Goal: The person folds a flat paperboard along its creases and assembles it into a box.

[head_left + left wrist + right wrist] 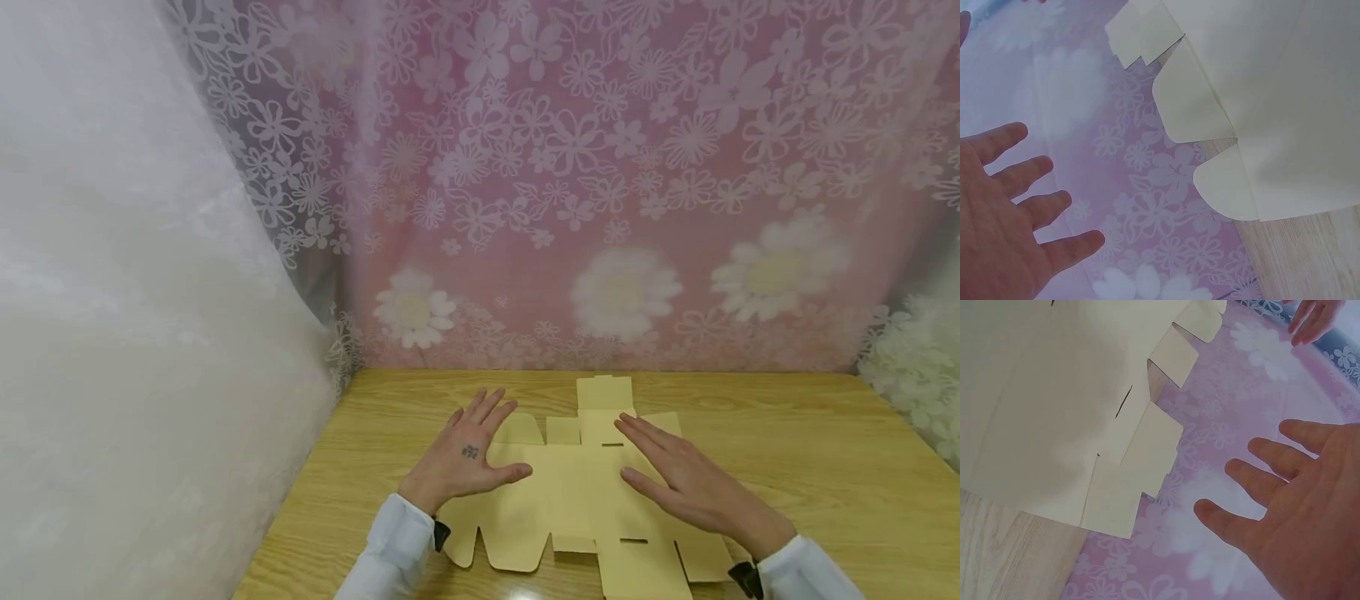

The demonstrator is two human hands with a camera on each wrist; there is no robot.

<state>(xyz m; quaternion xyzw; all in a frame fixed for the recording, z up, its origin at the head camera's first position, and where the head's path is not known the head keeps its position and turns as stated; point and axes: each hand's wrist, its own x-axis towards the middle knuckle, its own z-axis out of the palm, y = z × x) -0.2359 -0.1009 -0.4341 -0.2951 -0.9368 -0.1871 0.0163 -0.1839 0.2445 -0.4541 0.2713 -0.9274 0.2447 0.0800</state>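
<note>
A flat, unfolded cardboard box blank (573, 492) in pale yellow-tan lies on the wooden table, with rounded flaps, square tabs and two dark slits. Over its left part is my left hand (465, 462), palm down, fingers extended and thumb pointing inward. My right hand (686, 479) is above the blank's right part, its fingers straight and pointing up and to the left. Neither hand grips anything. In the left wrist view the spread fingers (1054, 209) are apart from the blank's flaps (1191, 100). The right wrist view likewise has the hand (1310, 500) beside the cardboard (1054, 412).
The wooden table (810, 450) extends to both sides of the blank. Behind it hangs a pink curtain (525, 250) with white flowers, and a whitish sheet (150, 333) hangs at the left. White floral fabric (915, 383) borders the right side.
</note>
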